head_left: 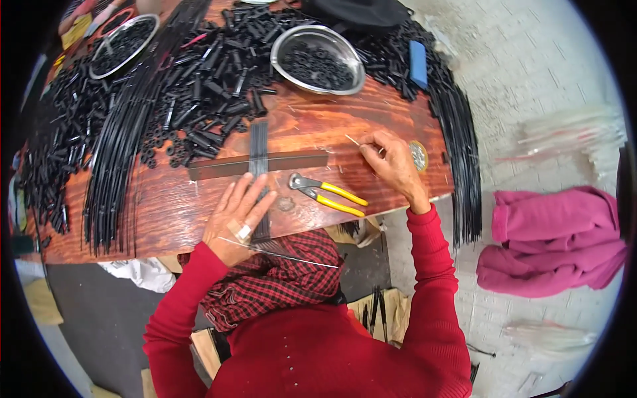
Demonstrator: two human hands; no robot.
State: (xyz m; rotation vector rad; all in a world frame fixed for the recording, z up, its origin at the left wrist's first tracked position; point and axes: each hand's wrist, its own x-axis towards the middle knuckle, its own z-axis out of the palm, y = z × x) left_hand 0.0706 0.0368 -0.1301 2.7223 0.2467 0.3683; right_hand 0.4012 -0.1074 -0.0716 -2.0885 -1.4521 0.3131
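My left hand (pixel 240 211) lies flat, fingers stretched out, over a narrow band of thin black rods (pixel 259 140). The rods cross a long dark flat bar (pixel 298 160) and run back toward the table's near edge. A white wrap shows on this hand, and a thin pale rod (pixel 298 258) sticks out below it. My right hand (pixel 391 162) is raised to the right, its thumb and fingers pinching a small thin pale stick (pixel 352 140). Between the hands lie end-cutting pincers (pixel 328 193) with yellow handles.
Small black tubes (pixel 225 73) heap up at the back, with a steel bowl (pixel 358 83) of black rings. Long black rods hang over both table sides (pixel 119 166). A round dish (pixel 418 156) sits beside my right hand. Another person's hand (pixel 106 13) shows at far left.
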